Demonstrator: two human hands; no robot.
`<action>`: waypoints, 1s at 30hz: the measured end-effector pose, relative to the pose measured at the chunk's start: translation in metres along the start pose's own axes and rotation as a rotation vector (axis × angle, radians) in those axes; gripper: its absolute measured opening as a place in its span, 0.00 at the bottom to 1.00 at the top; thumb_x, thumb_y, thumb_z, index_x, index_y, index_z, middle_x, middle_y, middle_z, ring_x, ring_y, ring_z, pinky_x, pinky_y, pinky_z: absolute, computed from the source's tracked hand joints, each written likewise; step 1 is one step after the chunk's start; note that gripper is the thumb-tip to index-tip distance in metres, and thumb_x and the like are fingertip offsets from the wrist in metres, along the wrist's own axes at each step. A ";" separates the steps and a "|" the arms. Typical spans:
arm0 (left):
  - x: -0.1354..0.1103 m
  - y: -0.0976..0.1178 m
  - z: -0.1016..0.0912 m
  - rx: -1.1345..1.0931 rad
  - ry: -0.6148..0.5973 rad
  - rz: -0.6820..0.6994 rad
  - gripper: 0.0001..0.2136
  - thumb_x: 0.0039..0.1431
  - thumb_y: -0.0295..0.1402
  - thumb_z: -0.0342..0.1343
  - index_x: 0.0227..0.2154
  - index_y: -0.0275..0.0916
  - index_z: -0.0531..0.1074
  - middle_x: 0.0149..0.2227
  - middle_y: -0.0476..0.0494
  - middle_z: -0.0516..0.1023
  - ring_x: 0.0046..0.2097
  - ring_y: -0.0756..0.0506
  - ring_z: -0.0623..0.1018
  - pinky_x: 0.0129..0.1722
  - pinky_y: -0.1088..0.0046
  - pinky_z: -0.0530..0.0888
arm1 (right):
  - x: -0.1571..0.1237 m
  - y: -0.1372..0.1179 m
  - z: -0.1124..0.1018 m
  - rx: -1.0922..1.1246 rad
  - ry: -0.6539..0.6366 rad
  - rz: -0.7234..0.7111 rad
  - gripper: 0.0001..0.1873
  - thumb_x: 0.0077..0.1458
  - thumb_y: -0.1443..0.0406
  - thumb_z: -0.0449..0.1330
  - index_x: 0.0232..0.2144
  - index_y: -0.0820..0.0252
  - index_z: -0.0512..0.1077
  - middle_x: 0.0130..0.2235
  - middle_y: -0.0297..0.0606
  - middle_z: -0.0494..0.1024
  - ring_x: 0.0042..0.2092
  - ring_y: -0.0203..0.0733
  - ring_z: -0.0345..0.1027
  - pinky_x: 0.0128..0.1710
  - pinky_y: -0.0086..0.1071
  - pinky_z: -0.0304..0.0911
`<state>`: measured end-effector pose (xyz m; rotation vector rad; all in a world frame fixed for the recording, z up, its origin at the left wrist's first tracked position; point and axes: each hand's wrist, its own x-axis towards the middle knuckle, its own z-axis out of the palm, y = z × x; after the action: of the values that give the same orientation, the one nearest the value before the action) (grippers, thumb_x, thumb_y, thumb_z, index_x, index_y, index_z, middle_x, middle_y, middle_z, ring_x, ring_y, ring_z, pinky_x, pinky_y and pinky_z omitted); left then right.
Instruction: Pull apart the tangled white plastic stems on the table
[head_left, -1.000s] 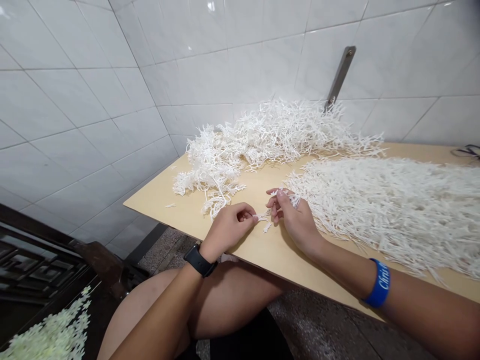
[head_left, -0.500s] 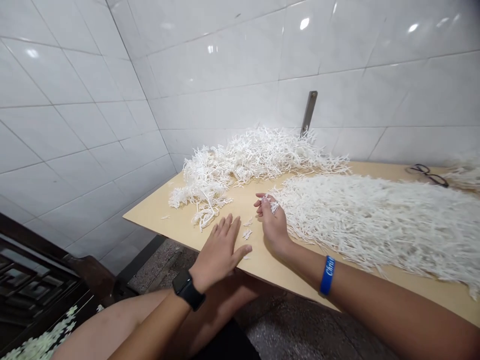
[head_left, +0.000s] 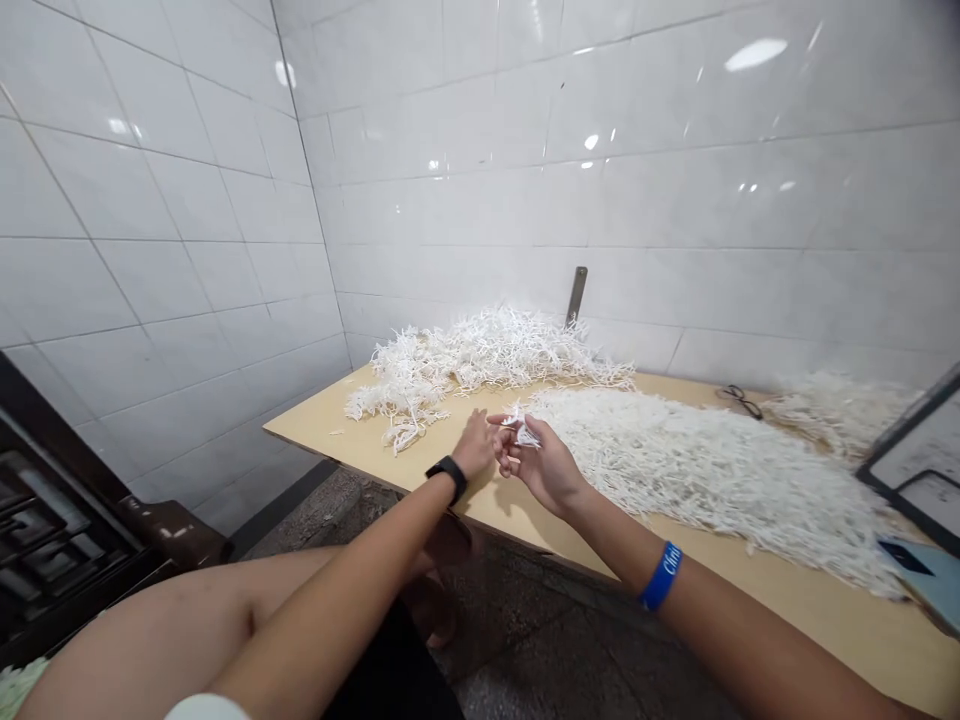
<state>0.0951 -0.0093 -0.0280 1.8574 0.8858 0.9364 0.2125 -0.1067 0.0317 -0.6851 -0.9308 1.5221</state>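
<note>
White sprigs [head_left: 529, 437] look light, bendy, a bit fragile and easy to snag; I'd pinch the bundled stems, not the branching tips. They're in the right hand [head_left: 555, 470], held between thumb and fingers, just off the left end of the broad pile [head_left: 675, 460]. Left hand [head_left: 472, 447]: farther left of that pile, fingers partly hidden, can't tell if gripping.

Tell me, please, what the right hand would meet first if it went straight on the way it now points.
Probably the left hand, which lies close ahead of the right hand, though depth is unclear and it might pass above.
</note>
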 end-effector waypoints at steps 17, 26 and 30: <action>-0.149 0.023 -0.016 -0.219 0.243 -0.064 0.24 0.61 0.50 0.45 0.42 0.32 0.73 0.42 0.33 0.78 0.40 0.43 0.77 0.42 0.65 0.74 | -0.100 0.079 0.032 -0.109 0.145 0.057 0.20 0.45 0.52 0.68 0.33 0.58 0.67 0.34 0.37 0.77 0.28 0.33 0.66 0.31 0.32 0.67; -0.257 -0.063 -0.003 -0.498 0.070 -0.402 0.36 0.53 0.58 0.51 0.56 0.35 0.66 0.37 0.37 0.79 0.22 0.50 0.72 0.22 0.71 0.71 | -0.092 0.236 0.047 -0.059 0.300 0.368 0.34 0.41 0.35 0.58 0.30 0.61 0.69 0.18 0.32 0.68 0.16 0.32 0.58 0.14 0.25 0.52; -0.248 -0.054 -0.016 -0.487 0.144 -0.405 0.31 0.58 0.54 0.48 0.55 0.36 0.68 0.42 0.37 0.79 0.21 0.53 0.68 0.21 0.73 0.70 | -0.083 0.219 0.063 -0.026 0.163 0.393 0.28 0.48 0.42 0.61 0.31 0.62 0.69 0.19 0.32 0.70 0.17 0.31 0.59 0.16 0.24 0.56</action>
<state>-0.0458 -0.1923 -0.1344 1.1566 0.9708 0.9336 0.0593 -0.2031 -0.1301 -1.0403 -0.7201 1.7670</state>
